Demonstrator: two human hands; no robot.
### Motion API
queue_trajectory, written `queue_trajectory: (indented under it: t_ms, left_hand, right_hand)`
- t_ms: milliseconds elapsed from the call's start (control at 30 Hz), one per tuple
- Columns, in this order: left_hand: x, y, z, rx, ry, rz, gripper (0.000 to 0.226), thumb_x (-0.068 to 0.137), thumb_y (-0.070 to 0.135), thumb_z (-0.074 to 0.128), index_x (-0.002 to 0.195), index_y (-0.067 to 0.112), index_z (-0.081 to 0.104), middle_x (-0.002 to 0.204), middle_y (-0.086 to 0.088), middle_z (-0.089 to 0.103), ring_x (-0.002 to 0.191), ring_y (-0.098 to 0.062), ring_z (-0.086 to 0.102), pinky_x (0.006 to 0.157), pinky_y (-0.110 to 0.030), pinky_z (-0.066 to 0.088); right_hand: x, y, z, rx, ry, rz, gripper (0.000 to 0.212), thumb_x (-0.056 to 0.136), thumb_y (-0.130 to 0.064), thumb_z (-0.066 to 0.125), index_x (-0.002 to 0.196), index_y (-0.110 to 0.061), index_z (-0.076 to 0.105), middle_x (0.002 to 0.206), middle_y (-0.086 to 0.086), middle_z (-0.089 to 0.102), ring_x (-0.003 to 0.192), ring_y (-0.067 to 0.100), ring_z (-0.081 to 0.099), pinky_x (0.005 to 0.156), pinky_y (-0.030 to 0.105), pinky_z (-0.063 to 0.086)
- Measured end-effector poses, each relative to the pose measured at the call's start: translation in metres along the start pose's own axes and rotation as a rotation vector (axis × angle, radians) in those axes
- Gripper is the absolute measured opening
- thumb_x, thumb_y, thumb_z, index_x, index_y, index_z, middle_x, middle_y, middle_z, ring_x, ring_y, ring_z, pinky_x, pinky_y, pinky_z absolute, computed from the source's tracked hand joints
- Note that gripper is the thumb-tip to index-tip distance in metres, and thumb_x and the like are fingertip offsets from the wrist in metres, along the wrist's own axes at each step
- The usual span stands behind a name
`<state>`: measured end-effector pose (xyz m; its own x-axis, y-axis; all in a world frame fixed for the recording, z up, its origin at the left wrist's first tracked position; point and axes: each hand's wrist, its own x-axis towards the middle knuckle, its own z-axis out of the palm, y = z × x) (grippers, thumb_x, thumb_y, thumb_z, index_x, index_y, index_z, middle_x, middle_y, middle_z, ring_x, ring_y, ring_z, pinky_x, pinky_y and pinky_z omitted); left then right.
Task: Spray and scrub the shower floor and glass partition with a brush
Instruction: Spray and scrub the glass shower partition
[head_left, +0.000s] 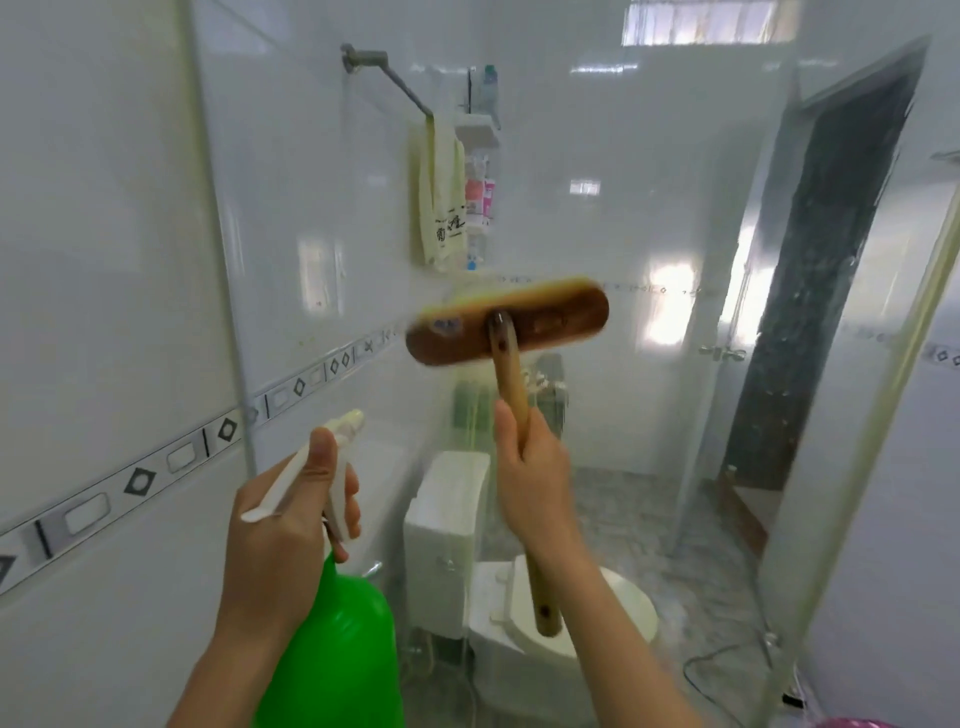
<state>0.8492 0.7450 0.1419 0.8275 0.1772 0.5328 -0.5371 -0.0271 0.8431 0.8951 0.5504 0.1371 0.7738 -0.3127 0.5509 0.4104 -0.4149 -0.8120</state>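
Two hands are reaching toward the glass partition (623, 208). The right hand (535, 467) is wrapping its fingers (506, 431) round the wooden handle of the brush (506, 322), whose blurred head is facing the glass just above them. The left hand (291, 519) is curling its fingers (350, 493) round the white trigger of the green spray bottle (337, 649), whose body is hanging below them. Beyond the glass, a toilet (519, 597) is sitting on the speckled floor (649, 530) beneath the fingers, and a pale towel (441, 197) is hanging well above them. A patterned tile border (140, 480) is running along the white wall to their left, and a dark doorway (821, 260) is showing to their right.
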Motion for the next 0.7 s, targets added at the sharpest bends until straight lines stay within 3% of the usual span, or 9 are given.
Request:
queue_trajectory:
  t_ms: [67,133,267,400,500,567,633,700]
  left_hand:
    - [-0.003,-0.003,-0.003,0.001,0.007,-0.008,0.069,0.090,0.069,0.048,0.066,0.008,0.067,0.057,-0.014,0.064,0.048,-0.019,0.062,0.038,-0.024,0.046]
    - [-0.006,-0.006,-0.006,0.001,-0.020,0.006,0.061,0.094,0.064,0.047,0.073,0.013,0.073,0.068,-0.009,0.073,0.061,-0.017,0.071,0.038,-0.024,0.047]
    - [-0.007,-0.007,-0.005,0.023,-0.085,-0.020,0.080,0.078,0.083,0.047,0.108,0.014,0.076,0.091,0.002,0.080,0.088,-0.013,0.076,0.040,-0.027,0.051]
    - [-0.004,-0.005,-0.005,0.034,-0.068,0.009,0.065,0.087,0.069,0.048,0.108,0.014,0.075,0.093,0.002,0.080,0.089,-0.014,0.076,0.040,-0.026,0.051]
    - [0.000,-0.007,-0.010,-0.002,-0.050,0.011,0.056,0.089,0.059,0.047,0.103,0.013,0.076,0.093,-0.002,0.080,0.090,-0.018,0.077,0.041,-0.026,0.051]
    - [0.001,-0.008,-0.012,-0.016,-0.046,0.012,0.057,0.088,0.060,0.048,0.102,0.012,0.076,0.092,-0.004,0.080,0.090,-0.019,0.077,0.040,-0.026,0.051]
    - [0.002,-0.010,-0.015,-0.016,-0.033,0.009,0.051,0.092,0.054,0.047,0.103,0.013,0.076,0.092,-0.004,0.080,0.090,-0.020,0.076,0.039,-0.024,0.049]
    - [0.002,-0.011,-0.015,-0.007,-0.033,-0.006,0.045,0.093,0.048,0.046,0.101,0.016,0.076,0.091,-0.004,0.080,0.090,-0.020,0.076,0.039,-0.022,0.047]
  right_hand:
    - [-0.044,0.037,-0.005,-0.018,0.020,0.155,0.046,0.088,-0.060,0.036,0.092,-0.021,0.060,0.073,0.002,0.061,0.065,0.016,0.060,0.055,0.025,0.048]
    - [-0.072,0.050,-0.007,-0.093,0.051,0.269,0.044,0.088,-0.056,0.035,0.092,-0.020,0.059,0.071,-0.005,0.059,0.064,0.007,0.058,0.053,0.014,0.042]
    - [-0.018,0.009,0.004,-0.048,0.015,0.103,0.053,0.088,-0.064,0.036,0.087,-0.017,0.061,0.072,0.002,0.063,0.059,0.008,0.058,0.052,0.023,0.049]
    - [0.031,-0.013,0.005,-0.071,0.053,-0.069,0.055,0.091,-0.066,0.035,0.084,-0.018,0.060,0.075,0.004,0.064,0.066,0.022,0.064,0.058,0.040,0.055]
    - [-0.024,0.048,-0.004,-0.049,0.106,0.078,0.057,0.086,-0.073,0.033,0.087,-0.022,0.061,0.071,0.000,0.064,0.062,0.017,0.062,0.052,0.035,0.052]
    - [-0.066,0.077,-0.009,-0.073,0.170,0.203,0.067,0.079,-0.079,0.029,0.076,-0.018,0.057,0.059,-0.002,0.056,0.054,0.013,0.056,0.049,0.027,0.044]
    - [-0.063,0.072,-0.009,-0.039,0.169,0.197,0.062,0.081,-0.072,0.032,0.073,-0.015,0.056,0.057,-0.002,0.054,0.050,0.010,0.051,0.047,0.024,0.040]
    - [-0.026,0.037,-0.010,-0.037,0.117,0.095,0.054,0.090,-0.063,0.035,0.081,-0.016,0.060,0.066,0.000,0.062,0.054,0.010,0.056,0.046,0.024,0.042]
